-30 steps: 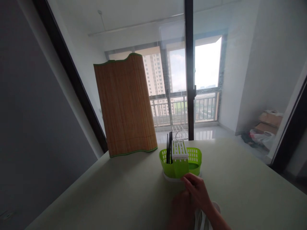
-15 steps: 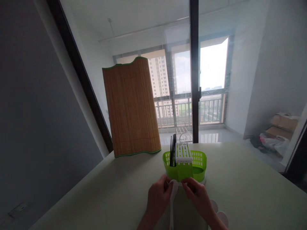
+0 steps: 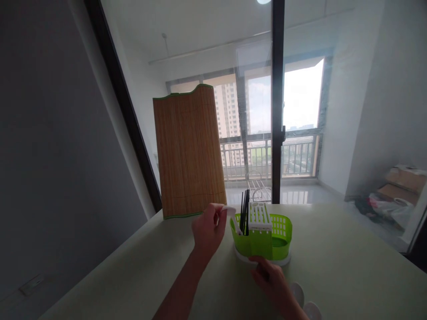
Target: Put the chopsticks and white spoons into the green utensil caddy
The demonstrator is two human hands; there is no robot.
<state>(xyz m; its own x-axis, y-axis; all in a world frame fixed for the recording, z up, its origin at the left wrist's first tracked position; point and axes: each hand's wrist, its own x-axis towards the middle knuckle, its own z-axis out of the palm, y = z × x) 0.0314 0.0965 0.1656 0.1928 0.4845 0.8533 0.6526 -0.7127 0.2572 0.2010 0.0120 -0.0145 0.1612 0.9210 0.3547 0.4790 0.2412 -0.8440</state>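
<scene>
A white spoon [image 3: 229, 210] is pinched near its bowl by my left hand [image 3: 210, 229]. Its handle slants down into the left part of a green basket [image 3: 245, 244], beside several black chopsticks [image 3: 245, 211]. My right hand [image 3: 268, 275] is closed in front of the basket, fingertips at the front edge of its white base tray [image 3: 283, 262]. What those fingers hold, if anything, is hidden. A slotted white holder [image 3: 260, 217] sits at the basket's middle. Two white round spoon bowls [image 3: 297, 293] lie beside my right forearm, partly hidden.
The pale table [image 3: 140, 271] carries the basket. A bamboo mat [image 3: 188, 155] with green edging stands upright at the back left. Behind it are a glass door with a dark frame [image 3: 278, 102] and a wire rack [image 3: 258, 186]. Boxes and bags [image 3: 390, 200] lie far right.
My left hand has lifted the spoon from in front of the basket, up and left, and its handle now points into the basket. My right hand stays low in front. The view has shifted slightly.
</scene>
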